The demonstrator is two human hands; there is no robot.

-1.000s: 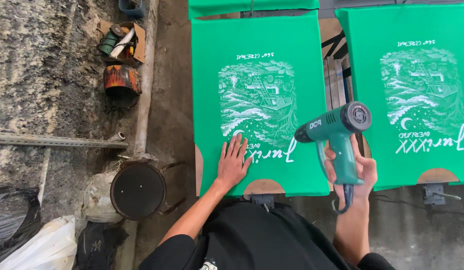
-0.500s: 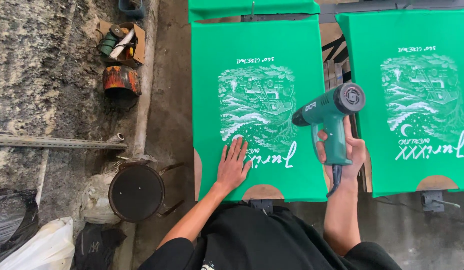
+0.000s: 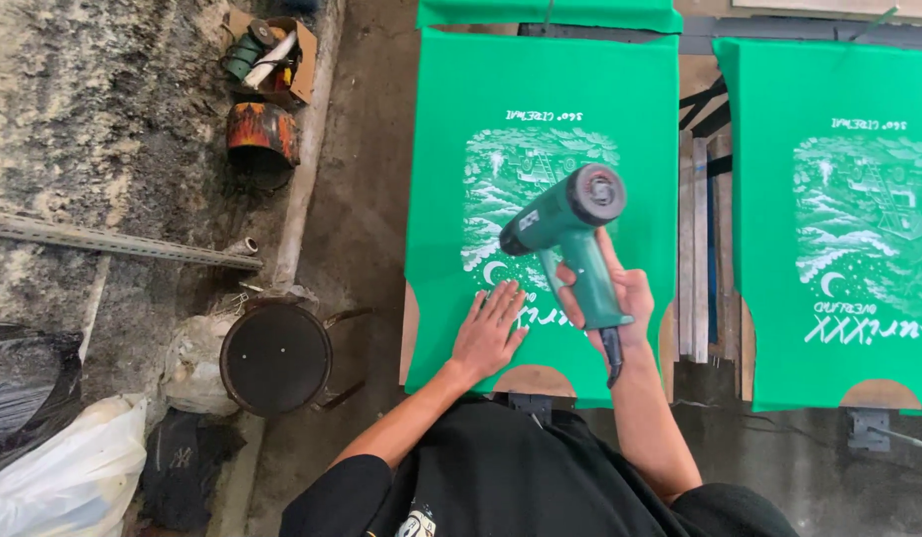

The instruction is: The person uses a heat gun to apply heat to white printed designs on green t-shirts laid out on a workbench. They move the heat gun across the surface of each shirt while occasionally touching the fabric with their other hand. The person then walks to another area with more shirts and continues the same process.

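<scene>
Seen from the head camera: left hand (image 3: 489, 334) spread flat, fingers open, pressing on the lower edge of a green shirt (image 3: 541, 89) stretched over a board, just beside the white print (image 3: 501, 189). Right hand (image 3: 620, 303) wrapped tight around the handle of a green heat gun (image 3: 565, 214), held over the print's lower part. Off to the right, a second green shirt (image 3: 839, 89); to the left, on the floor, a round black stool (image 3: 275, 358).
</scene>
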